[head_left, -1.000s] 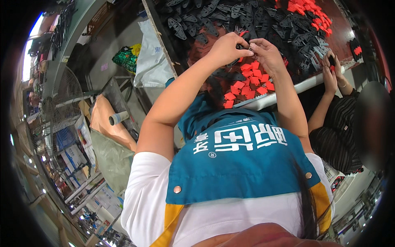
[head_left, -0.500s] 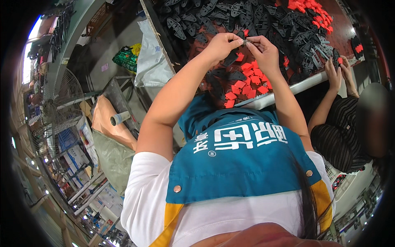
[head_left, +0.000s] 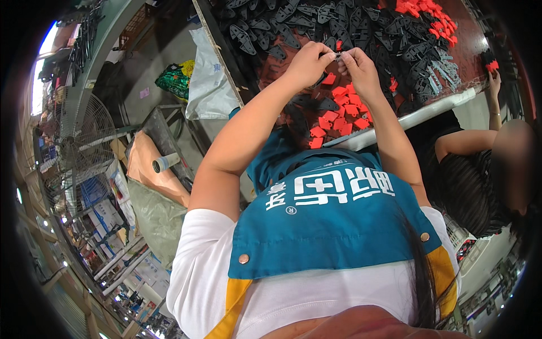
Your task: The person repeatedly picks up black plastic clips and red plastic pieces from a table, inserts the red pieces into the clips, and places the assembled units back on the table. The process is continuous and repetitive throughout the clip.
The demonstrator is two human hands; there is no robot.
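Close together over the table, my left hand and my right hand are both closed in a fingertip pinch. Between them shows a small metal spring, gripped from either side; its ends are hidden by the fingers. Just below my hands lies a loose heap of red plastic tabs. Flat black plastic parts lie beside that heap, near my left wrist. Beyond my fingertips a single small red piece sits among the black parts.
Many black plastic pieces cover the far side of the dark red table. More red pieces and grey strips lie right. A co-worker's hand touches a red-and-black part. A white bag hangs left; a fan stands farther left.
My hands have shifted slightly, still pinching the spring. The co-worker's hands left the grey strips; one is now at the red-and-black part at the far right.
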